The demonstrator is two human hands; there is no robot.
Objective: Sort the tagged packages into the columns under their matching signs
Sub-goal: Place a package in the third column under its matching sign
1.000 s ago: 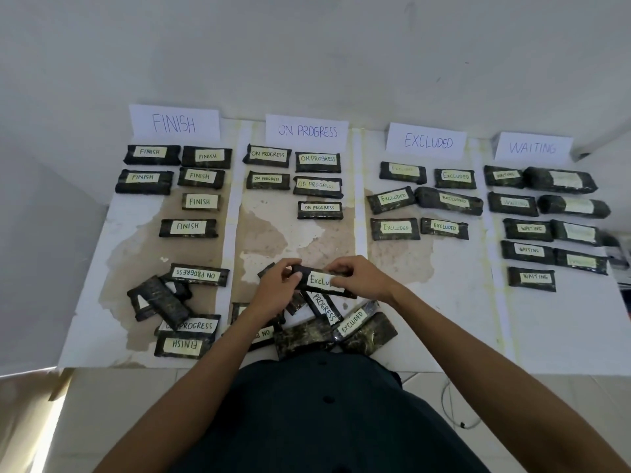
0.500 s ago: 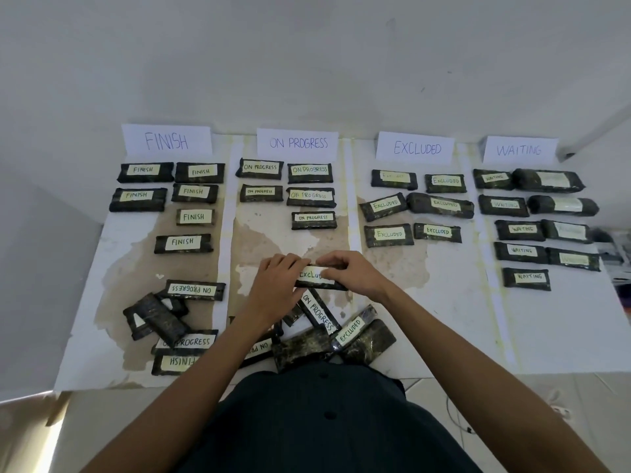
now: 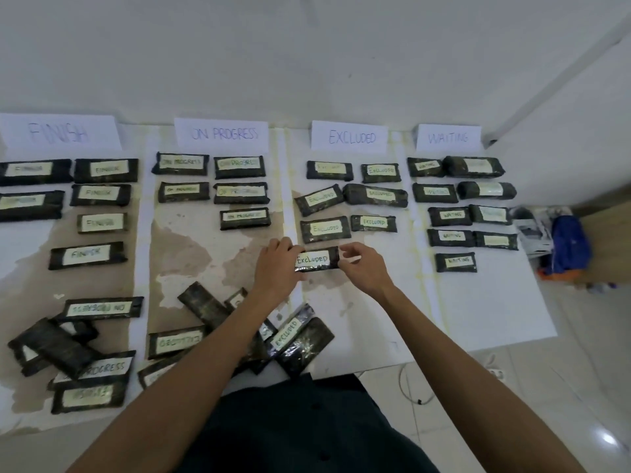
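Package tagged EXCLUDED [image 3: 317, 260] sits between the two hands, in the column under the EXCLUDED sign [image 3: 350, 137]. Its long axis runs left to right, parallel to the rows already laid there. The left hand [image 3: 276, 268] holds its left end, with curled fingers [image 3: 290, 248] wrapped over the far edge. The right hand [image 3: 363, 268] pinches the right end between thumb and fingers [image 3: 345, 251]. Both hands are equally near, one at each short end.

It lies just near of the lowest left EXCLUDED package [image 3: 325, 229], with a thin strip of tabletop [image 3: 495, 302] showing between them. I cannot tell whether it rests on the surface or hangs just above it.

In my judgement the placement turns on that alignment. The package is already square to its neighbours, so it needs only setting down and letting go. The unsorted heap [image 3: 205, 336] lies nearer, to the left.
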